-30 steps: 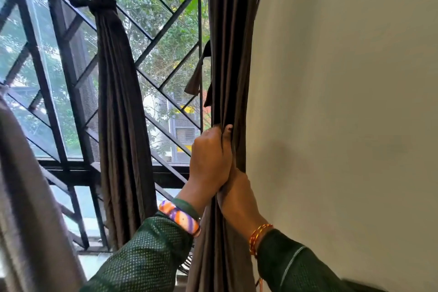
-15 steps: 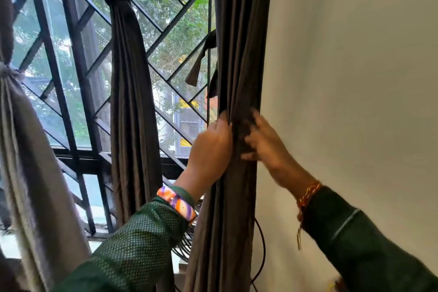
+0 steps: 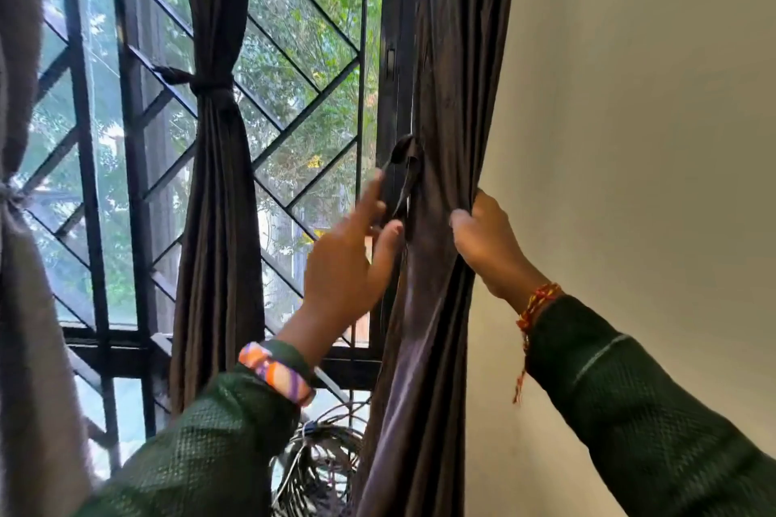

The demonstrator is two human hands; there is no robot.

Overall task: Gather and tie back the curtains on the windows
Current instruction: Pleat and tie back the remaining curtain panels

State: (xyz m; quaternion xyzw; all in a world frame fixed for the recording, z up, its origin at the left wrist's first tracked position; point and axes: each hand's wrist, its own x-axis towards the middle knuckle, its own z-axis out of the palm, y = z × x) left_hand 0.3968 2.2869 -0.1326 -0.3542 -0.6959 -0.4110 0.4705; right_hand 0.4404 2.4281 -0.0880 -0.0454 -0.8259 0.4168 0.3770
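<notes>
Left hand (image 3: 348, 264) released curtain (image 3: 441, 222), right hand (image 3: 483, 239) gripping

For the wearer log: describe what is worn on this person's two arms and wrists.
Both arms wear dark green sleeves with a fine dotted weave. The left sleeve ends at a broad bangle striped orange, purple and white. The right sleeve carries a thin pale line of stitching, and at that wrist sits a red and yellow thread band with a loose end hanging down. No rings show on either hand.

A gathered curtain (image 3: 436, 222) hung at centre frame, between the window grille (image 3: 302, 105) on its left and the wall (image 3: 630, 139) on its right. A tied curtain (image 3: 214, 180) hung left of centre, another curtain (image 3: 25, 264) at the left edge.
</notes>
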